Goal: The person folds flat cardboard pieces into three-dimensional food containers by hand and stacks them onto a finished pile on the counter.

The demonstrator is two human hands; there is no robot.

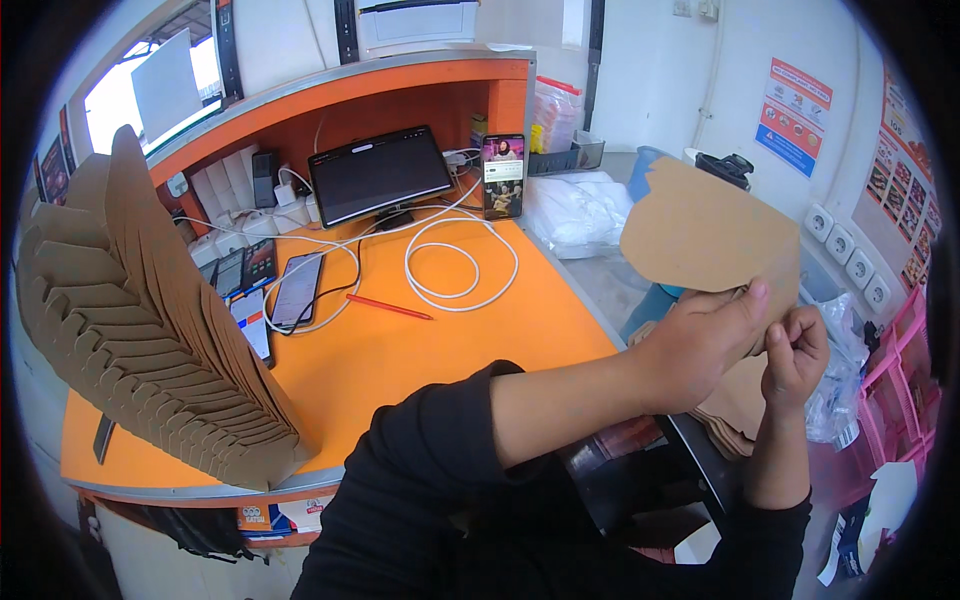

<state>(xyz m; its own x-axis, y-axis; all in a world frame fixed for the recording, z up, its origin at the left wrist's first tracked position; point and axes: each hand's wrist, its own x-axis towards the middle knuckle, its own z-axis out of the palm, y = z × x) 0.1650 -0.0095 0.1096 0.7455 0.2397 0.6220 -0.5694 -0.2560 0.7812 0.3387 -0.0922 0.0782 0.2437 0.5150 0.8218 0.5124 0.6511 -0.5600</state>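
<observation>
Both hands, left hand point(700, 345) and right hand point(795, 355), pinch the flat brown scalloped cardboard blank point(705, 230) with fingers clamped on its lower edge, where a careless tug could crease it.

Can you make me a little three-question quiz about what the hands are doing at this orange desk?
1. True or false: both hands grip the flat brown cardboard cutout.
2. What lies nearest the coiled white cable on the orange desk: A red pen, B scissors, C cup?
3. Which side of the desk holds the tall stack of folded brown cardboard pieces?

Key: 1 true, left hand and right hand; 2 A; 3 left.
</observation>
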